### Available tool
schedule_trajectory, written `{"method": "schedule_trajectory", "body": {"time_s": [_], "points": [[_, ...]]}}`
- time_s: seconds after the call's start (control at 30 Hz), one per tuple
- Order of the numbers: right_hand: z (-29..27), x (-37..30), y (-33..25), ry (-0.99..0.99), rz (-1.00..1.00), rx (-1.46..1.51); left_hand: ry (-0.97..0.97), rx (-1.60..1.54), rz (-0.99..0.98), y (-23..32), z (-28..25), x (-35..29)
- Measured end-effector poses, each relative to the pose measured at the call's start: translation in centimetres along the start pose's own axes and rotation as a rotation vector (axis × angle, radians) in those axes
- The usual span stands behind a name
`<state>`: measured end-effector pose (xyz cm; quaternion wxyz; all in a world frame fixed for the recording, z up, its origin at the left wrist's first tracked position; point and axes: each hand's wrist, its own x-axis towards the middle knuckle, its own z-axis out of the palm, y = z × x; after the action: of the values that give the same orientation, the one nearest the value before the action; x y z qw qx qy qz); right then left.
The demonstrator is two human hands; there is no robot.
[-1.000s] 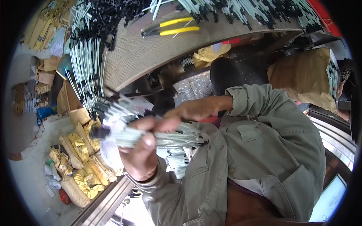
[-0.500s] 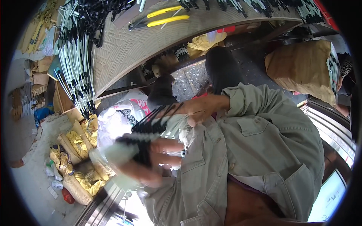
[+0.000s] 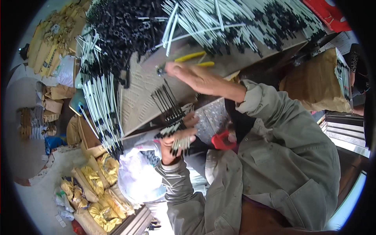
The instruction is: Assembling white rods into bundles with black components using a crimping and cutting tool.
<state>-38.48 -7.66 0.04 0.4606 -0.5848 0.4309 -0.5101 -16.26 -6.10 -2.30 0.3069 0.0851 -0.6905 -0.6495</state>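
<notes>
A bunch of thin rods with black and pale parts [image 3: 168, 103] is held in my left hand [image 3: 181, 135]. Its fingers wrap round the pale lower part, and the black tips fan out toward the table edge. My right hand [image 3: 192, 79] reaches over the table, on top of pliers with yellow handles [image 3: 205, 64]. It covers the middle of the pliers, and its fingers are mostly hidden, so whether it grips them does not show. Just past the fingertips a small grey metal part shows, apparently the pliers' head.
Black pieces [image 3: 129, 27] and pale rods with black ends [image 3: 231, 23] are heaped along the table [image 3: 135, 92]. A sheaf of rods [image 3: 102, 105] overhangs its left corner. Below are a white plastic bag [image 3: 137, 176] and yellow-wrapped bundles [image 3: 96, 196]. A brown paper package [image 3: 309, 82] stands right.
My right hand has gone from beside the rods out over the pliers. My left hand, blurred before, has moved right and up, steadying with the rods in it. The view takes in more of the table.
</notes>
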Motion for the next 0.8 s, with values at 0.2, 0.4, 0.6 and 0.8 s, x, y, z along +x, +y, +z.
{"method": "schedule_trajectory", "body": {"time_s": [0.2, 0.4, 0.6, 0.8], "points": [[-5.8, 10.9, -2.7, 0.181, -0.389, -1.005, 0.315, -0.185, -0.188, -1.5, -1.3, 3.5], [-8.9, 17.2, -2.3, -0.063, 0.051, -1.479, 0.378, -0.127, -0.158, -0.6, -1.3, 4.0], [-11.2, 17.1, -0.5, -0.127, 0.107, -1.687, 0.354, -0.165, -0.135, 0.0, -2.0, 3.5], [-10.1, 16.1, 1.3, -0.086, -0.117, -1.826, 0.375, -0.168, -0.121, -0.3, -1.8, 3.4]]}}
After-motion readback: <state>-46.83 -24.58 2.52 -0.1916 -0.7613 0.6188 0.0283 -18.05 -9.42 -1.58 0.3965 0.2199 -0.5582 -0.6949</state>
